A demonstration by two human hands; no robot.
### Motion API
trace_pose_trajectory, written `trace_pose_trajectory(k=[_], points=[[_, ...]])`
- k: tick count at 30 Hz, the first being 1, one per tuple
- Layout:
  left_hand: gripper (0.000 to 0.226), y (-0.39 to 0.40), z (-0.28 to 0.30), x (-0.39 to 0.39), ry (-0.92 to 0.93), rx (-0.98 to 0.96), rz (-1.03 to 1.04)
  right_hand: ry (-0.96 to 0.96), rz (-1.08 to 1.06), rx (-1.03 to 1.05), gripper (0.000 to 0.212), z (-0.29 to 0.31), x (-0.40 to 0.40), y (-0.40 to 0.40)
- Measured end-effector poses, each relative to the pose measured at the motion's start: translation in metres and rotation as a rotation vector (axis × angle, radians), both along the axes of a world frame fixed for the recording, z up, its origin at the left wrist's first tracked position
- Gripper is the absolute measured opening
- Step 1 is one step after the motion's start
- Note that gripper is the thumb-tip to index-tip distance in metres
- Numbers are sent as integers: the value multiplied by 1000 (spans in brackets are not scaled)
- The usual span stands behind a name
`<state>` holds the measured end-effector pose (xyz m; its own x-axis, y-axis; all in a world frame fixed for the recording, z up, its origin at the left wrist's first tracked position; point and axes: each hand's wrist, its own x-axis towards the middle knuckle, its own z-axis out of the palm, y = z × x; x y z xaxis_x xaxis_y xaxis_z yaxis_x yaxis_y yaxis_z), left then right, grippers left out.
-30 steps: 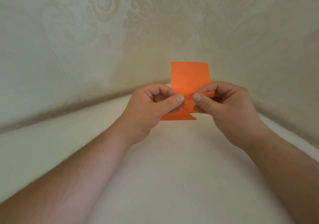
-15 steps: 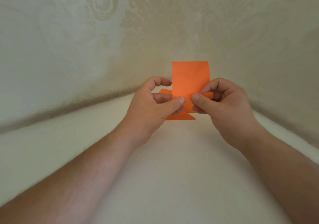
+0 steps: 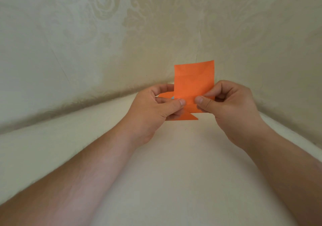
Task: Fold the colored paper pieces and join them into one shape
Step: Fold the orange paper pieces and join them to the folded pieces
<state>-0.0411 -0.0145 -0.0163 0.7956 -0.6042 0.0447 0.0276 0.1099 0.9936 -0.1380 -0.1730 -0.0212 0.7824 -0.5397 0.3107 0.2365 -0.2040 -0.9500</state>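
The left hand [image 3: 153, 109] pinches the folded orange paper [image 3: 193, 86] near its lower left, thumb laid across the near face and the other fingers curled behind it. The right hand [image 3: 231, 107] pinches the same paper from the right side, thumb on the near face close to the left thumb, the forefinger bent over the right edge and the rest of the fingers tucked behind. The two thumb tips sit just apart at the middle of the paper.

The paper is held up in the air between both hands, above the pale surface [image 3: 174, 173], with its tall rectangular flap standing upright above the thumbs. A pointed orange tip juts out to the left behind the left fingers, and another orange point shows below the hands, aimed right. A small sliver of blue paper [image 3: 172, 97] peeks out at the left edge of the flap, just above the left thumb.

Both bare forearms reach in from the near corners. Beyond the hands, a cream wall covering with a faint damask pattern [image 3: 122, 25] rises from the far edge of the surface.
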Motion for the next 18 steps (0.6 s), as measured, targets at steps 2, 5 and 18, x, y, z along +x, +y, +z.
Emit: trace_pose_trajectory(k=[2,5,18], points=[[33,0,0,0,7,-1,-2,4,0,7,26,0,0,0],[35,0,0,2,10,-2,-10,-1,5,18,25,0,0,1],[12,2,-6,5,-119,130,-56,9,25,67,31,0,0,-1]])
